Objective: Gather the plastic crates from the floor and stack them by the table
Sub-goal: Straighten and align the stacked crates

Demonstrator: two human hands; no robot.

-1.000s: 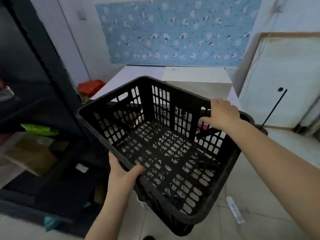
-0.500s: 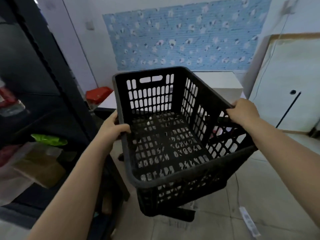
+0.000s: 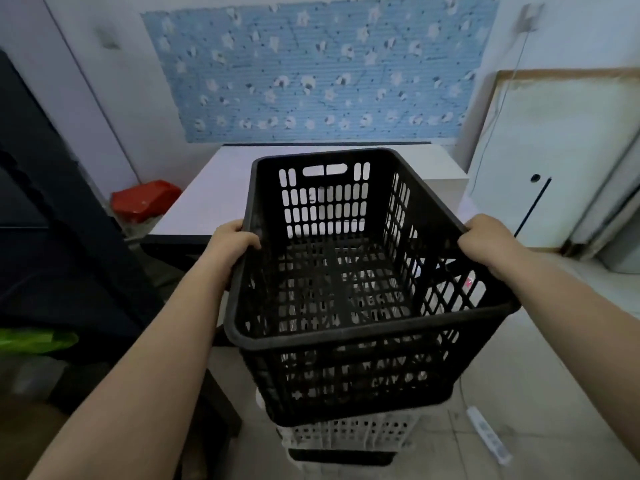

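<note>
The black crate (image 3: 360, 289) hangs level over a white crate (image 3: 349, 433) on the floor at the table's (image 3: 211, 199) near edge; left hand (image 3: 231, 244) and right hand (image 3: 485, 241) clamp its side rims; seating it remains.

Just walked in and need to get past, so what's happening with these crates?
A person holds a black perforated plastic crate by its long rims, left hand on one side and right hand on the other. It is empty and sits over a white perforated plastic crate on the tiled floor, in front of the white table. Whether it is fully seated is unclear.
</note>
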